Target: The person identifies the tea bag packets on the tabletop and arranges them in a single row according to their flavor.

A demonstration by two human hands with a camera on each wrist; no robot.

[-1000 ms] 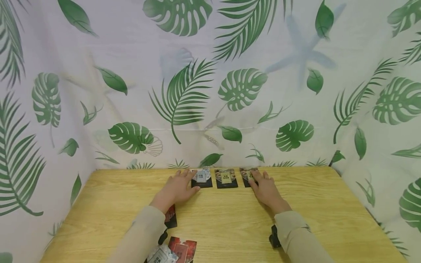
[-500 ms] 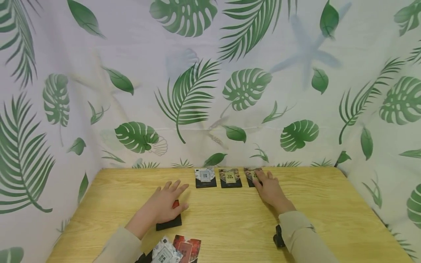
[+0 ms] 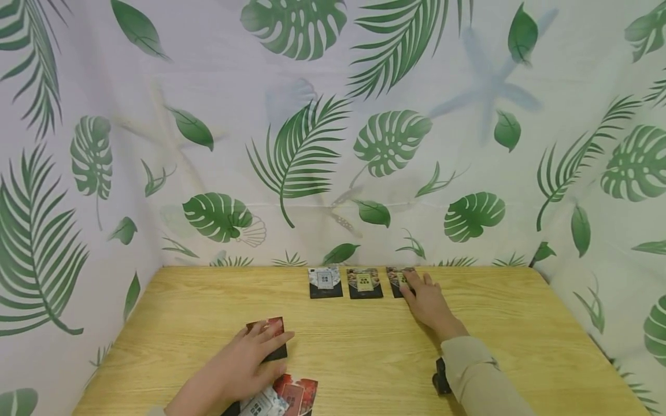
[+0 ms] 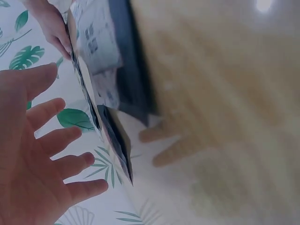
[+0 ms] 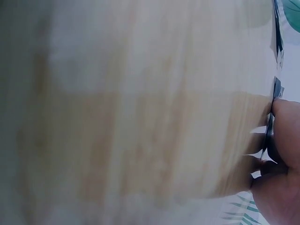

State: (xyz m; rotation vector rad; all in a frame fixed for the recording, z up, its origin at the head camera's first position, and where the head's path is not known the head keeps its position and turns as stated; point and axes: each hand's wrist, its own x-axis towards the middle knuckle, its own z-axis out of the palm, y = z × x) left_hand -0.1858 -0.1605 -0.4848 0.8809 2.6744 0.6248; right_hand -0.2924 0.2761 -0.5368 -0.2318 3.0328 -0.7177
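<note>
Three flat packets stand in a row at the table's back edge: a white-and-black packet [image 3: 325,282], a brown packet with a yellow label [image 3: 364,283] and a similar brown packet [image 3: 393,280]. My right hand [image 3: 430,305] rests its fingers on that last one; in the right wrist view the fingertips are at the packet's edge. My left hand [image 3: 241,361] hovers with spread fingers over a red-and-black packet [image 3: 276,341], partly hiding it. Nearer to me lie a white packet [image 3: 262,404] and a red packet [image 3: 298,396]. The left wrist view shows the left palm holding nothing.
The wooden table [image 3: 364,346] ends at a leaf-printed cloth [image 3: 312,173] that rises behind it and along both sides. A black wrist device [image 3: 442,375] sits by the right cuff. The near packets overlap one another at the front left.
My left hand has left the white packet in the back row and moved back toward me and left, over the near packets. My right hand has stayed on the right-hand brown packet.
</note>
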